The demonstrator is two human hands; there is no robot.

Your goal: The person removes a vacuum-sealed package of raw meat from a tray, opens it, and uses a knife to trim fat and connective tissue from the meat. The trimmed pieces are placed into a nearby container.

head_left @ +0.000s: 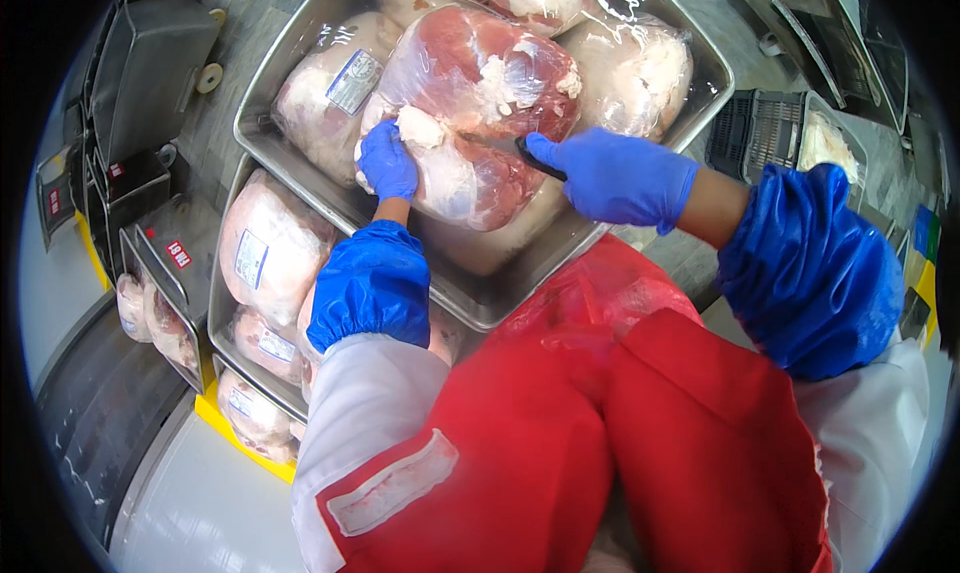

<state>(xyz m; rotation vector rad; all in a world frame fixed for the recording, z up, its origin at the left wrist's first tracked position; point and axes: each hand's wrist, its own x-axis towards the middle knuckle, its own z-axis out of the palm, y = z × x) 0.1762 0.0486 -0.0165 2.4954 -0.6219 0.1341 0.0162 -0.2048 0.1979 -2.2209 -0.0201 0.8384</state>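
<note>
Right hand [630, 180], gloved, closed around a black-handled knife [545, 163]; left hand [388, 161] partly curled against a raw meat cut [470, 73], grip uncertain. The cut lies on bagged meat pieces [640, 78] in a steel tub [510, 288].

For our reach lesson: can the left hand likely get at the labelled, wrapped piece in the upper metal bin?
Probably yes: the left hand is close beside the wrapped piece, with nothing visibly between them, though it rests on the red meat.
</note>
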